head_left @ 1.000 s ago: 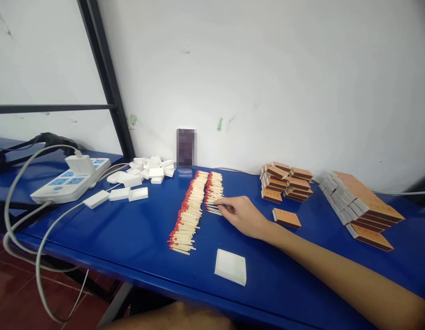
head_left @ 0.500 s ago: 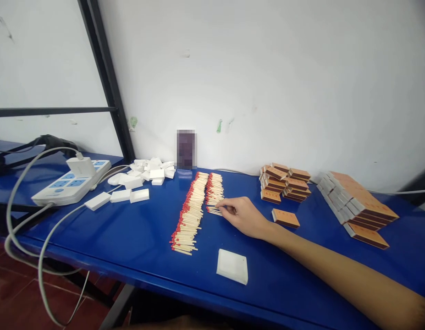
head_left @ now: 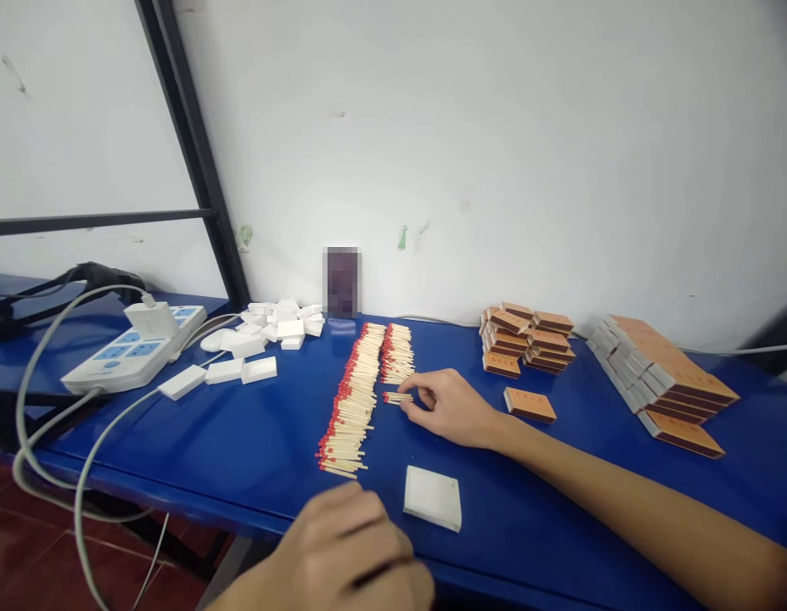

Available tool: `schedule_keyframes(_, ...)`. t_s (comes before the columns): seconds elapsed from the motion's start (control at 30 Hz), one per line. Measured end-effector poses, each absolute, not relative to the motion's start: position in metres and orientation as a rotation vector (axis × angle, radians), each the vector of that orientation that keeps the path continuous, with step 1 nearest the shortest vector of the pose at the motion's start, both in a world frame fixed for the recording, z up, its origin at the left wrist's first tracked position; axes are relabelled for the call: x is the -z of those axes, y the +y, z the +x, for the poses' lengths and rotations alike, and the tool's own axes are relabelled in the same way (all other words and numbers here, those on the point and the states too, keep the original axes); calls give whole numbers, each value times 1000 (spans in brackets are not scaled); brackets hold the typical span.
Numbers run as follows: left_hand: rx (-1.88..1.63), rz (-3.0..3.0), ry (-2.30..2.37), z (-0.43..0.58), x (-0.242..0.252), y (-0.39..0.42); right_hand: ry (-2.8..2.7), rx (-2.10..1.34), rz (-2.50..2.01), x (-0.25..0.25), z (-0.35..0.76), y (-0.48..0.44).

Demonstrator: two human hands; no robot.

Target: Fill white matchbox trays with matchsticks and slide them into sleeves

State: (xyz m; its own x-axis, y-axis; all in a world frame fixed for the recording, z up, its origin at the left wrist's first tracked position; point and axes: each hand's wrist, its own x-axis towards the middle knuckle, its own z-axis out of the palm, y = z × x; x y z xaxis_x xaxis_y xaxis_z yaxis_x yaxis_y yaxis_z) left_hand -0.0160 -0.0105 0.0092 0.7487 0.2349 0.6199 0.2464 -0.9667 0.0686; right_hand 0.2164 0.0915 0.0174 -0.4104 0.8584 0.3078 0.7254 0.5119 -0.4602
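My right hand [head_left: 453, 407] has its thumb and index finger closed on a few red-tipped matches [head_left: 397, 397], just in front of the shorter row of matches [head_left: 398, 352]. To its left lies a longer row of matches [head_left: 351, 399], heads pointing left. At the lower edge, my left hand [head_left: 342, 552] hangs over the table's front with knuckles up and fingers bent; its fingertips are hidden. Near both hands a flat white square piece [head_left: 432, 498] lies on the blue table [head_left: 227, 450].
White matchbox trays [head_left: 259, 369] are heaped at the back left, beside a power strip [head_left: 135, 348] with loose cables. Orange matchboxes [head_left: 526, 339] are piled at the back right, one matchbox [head_left: 530, 405] lying apart. Further right is a large matchbox stack [head_left: 673, 365].
My left hand has come into view at the bottom. My right hand has drawn a few matches slightly toward me, leaving a gap from the shorter row.
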Motion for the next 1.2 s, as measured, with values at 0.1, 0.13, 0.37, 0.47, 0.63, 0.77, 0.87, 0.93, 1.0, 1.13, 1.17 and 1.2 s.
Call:
schedule_keyframes(0.1,1225,-2663,-428,-12,-18,2,-2278,-328,-1313,-18,216,92)
schedule_keyframes(0.13,1211,-2643,-413,-10,-18,3,-2282,-323,-1312,-18,216,92)
schedule_keyframes(0.37,1051,-2724,-402,-7,-10,2,-2296,-317,-1272,-17,216,92)
schedule_keyframes(0.47,1058,-2780,-418,-10,-11,2,-2306,-310,-1255,-17,217,91)
schedule_keyframes(0.63,1074,-2817,-430,-12,-11,3,-2329,-317,-1215,-17,219,92)
schedule_keyframes(0.77,1056,-2821,-481,-12,-13,3,-2270,-346,-1237,-14,219,93)
schedule_keyframes(0.87,966,-2853,-537,-12,-16,3,-2202,-343,-1308,-13,218,94)
schedule_keyframes(0.93,909,-2878,-549,-11,-17,3,-2211,-303,-1339,-14,217,94)
schedule_keyframes(1.0,883,-2898,-542,-11,-17,3,-2237,-264,-1354,-15,216,93)
schedule_keyframes(1.13,890,-2920,-527,-12,-14,4,-2264,-233,-1341,-17,216,92)
schedule_keyframes(1.17,899,-2921,-523,-12,-14,4,-2267,-234,-1331,-16,216,92)
schedule_keyframes(1.2,908,-2920,-516,-12,-13,5,-2268,-236,-1324,-16,216,92)
